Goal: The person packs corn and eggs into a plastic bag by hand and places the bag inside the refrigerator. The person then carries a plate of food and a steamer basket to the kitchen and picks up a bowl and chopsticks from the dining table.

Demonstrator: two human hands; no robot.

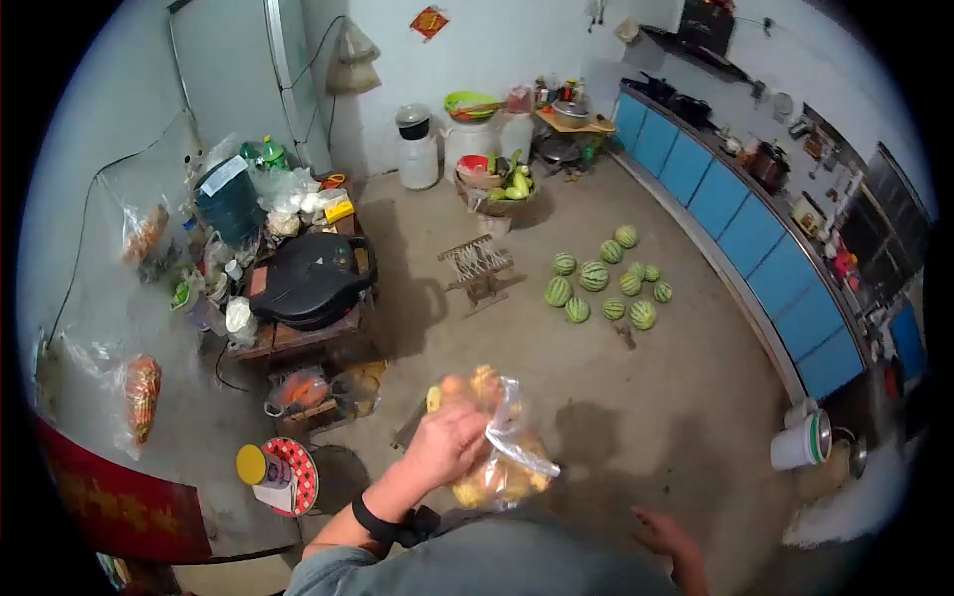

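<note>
My left hand, with a black band on its wrist, is closed on a transparent plastic bag in front of my body. Inside the bag are yellow and orange pieces that look like fruit, though their kind cannot be made out. More yellow and orange pieces show just beyond my knuckles; whether they are in the same bag is unclear. Low on the right, my right hand hangs away from the bag, fingers stretched out, holding nothing.
Several watermelons lie on the floor ahead, near a low woven stool. On the left a table carries a black electric griddle. Blue cabinets line the right wall. A white bucket stands at lower right.
</note>
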